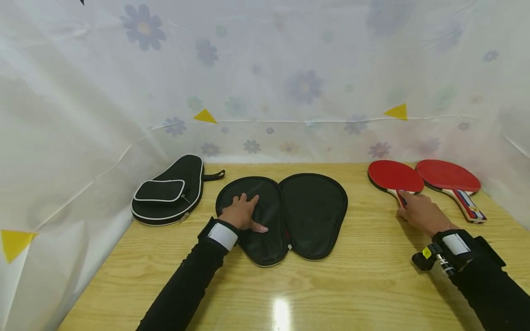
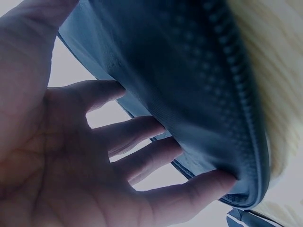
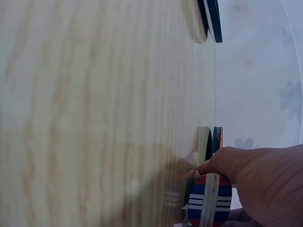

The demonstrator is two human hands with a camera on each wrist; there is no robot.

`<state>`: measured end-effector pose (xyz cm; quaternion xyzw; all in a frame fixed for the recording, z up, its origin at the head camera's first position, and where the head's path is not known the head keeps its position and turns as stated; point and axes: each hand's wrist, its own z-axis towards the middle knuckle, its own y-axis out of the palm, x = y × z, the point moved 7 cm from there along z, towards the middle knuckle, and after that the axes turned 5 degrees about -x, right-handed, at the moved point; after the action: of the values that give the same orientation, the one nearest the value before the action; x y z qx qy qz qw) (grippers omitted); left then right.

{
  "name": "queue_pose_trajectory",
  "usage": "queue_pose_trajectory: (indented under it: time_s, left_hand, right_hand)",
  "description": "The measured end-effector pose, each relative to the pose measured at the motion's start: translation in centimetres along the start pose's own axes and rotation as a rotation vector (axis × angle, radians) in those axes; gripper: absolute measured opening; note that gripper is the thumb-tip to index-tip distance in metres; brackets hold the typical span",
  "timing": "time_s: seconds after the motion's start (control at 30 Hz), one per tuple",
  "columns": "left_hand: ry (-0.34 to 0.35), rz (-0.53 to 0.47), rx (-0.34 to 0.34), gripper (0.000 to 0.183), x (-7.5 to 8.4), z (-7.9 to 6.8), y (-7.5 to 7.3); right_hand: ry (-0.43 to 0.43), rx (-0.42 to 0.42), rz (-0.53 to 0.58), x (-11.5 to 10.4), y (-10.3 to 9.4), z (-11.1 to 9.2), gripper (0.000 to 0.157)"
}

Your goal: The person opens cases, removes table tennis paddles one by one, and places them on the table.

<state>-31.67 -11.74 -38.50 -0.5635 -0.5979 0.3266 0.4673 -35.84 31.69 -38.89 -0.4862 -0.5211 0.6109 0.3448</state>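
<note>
An unzipped black paddle case (image 1: 314,216) lies spread flat in the middle of the table. My left hand (image 1: 241,212) rests on its left half, fingers spread, and in the left wrist view the fingertips touch the dark inner lining (image 2: 189,85). Over at the right, my right hand (image 1: 426,214) grips the handle of the nearer red table tennis paddle (image 1: 395,175). The butt of that striped handle (image 3: 209,201) shows beside the hand in the right wrist view. The paddle lies red side up, and its handle is partly hidden by the fingers.
A second red paddle (image 1: 448,174) lies to the right, its handle toward me. On the left sits a closed black case (image 1: 182,177) with white piping, a small pocket and a wrist loop. Flower-printed white sheeting (image 1: 265,82) hangs behind the wooden table (image 1: 331,294).
</note>
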Motion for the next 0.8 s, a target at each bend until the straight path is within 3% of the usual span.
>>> queue_pose_trajectory:
  time_s: [0.23,0.43,0.5,0.63,0.8]
  left_hand:
    - [0.001,-0.003,-0.002,0.107,-0.1,0.0,0.0]
    - [0.006,0.009,0.0,0.107,0.1,0.1,0.2]
    - [0.006,0.014,0.001,0.107,0.1,0.2,0.1]
    - [-0.001,0.014,0.001,0.107,0.1,0.2,0.0]
    - [-0.002,0.007,0.007,0.108,0.0,0.3,0.1]
  right_hand:
    - [-0.023,-0.003,0.019,0.0,0.0,-0.1,0.055]
    - [0.044,-0.011,0.01,0.8,0.4,-0.2,0.059]
    - [0.068,0.021,0.008,0.7,0.6,-0.2,0.058]
    - [0.068,0.118,-0.019,-2.1,-0.1,-0.2,0.062]
    - [-0.103,0.189,0.012,-8.6,-0.6,-0.4,0.07]
